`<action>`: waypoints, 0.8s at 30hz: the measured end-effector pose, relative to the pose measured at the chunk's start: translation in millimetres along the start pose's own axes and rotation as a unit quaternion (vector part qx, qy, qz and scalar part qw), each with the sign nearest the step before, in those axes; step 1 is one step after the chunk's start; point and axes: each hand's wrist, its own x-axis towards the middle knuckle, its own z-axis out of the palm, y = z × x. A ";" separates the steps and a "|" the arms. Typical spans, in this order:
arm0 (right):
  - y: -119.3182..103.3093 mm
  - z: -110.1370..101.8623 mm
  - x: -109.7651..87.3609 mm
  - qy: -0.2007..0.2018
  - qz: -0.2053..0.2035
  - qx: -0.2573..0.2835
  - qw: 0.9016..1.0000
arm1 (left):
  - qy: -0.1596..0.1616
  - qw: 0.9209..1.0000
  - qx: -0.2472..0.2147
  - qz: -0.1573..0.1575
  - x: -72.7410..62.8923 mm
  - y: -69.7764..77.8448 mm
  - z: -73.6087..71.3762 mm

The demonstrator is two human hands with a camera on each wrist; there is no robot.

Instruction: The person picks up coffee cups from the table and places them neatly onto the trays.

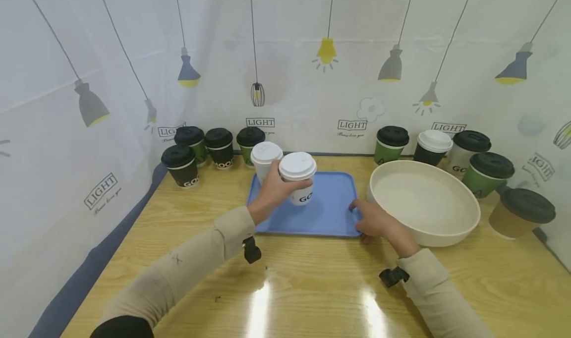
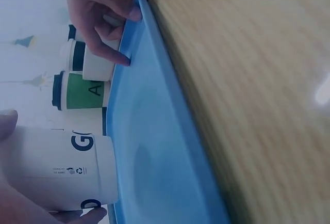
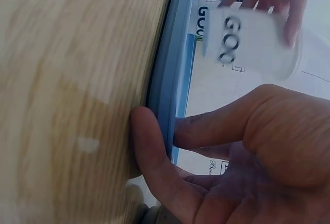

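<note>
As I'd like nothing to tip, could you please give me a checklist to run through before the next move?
1. Left hand gripping the front white cup: ok, fingers and thumb are around it.
2. That cup's lid in place: ok, it is on.
3. Right hand steadying the tray: ok, thumb and finger pinch its rim.
4. Bare room on the tray: ok, its right part is clear.
5. Front white cup's base resting on the tray: cannot tell, contact isn't clear.
</note>
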 end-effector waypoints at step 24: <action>-0.2 -1.0 -1.0 -0.001 -0.001 -0.001 1.000 | -0.010 0.990 0.075 -0.117 28.5 -33.4 29.0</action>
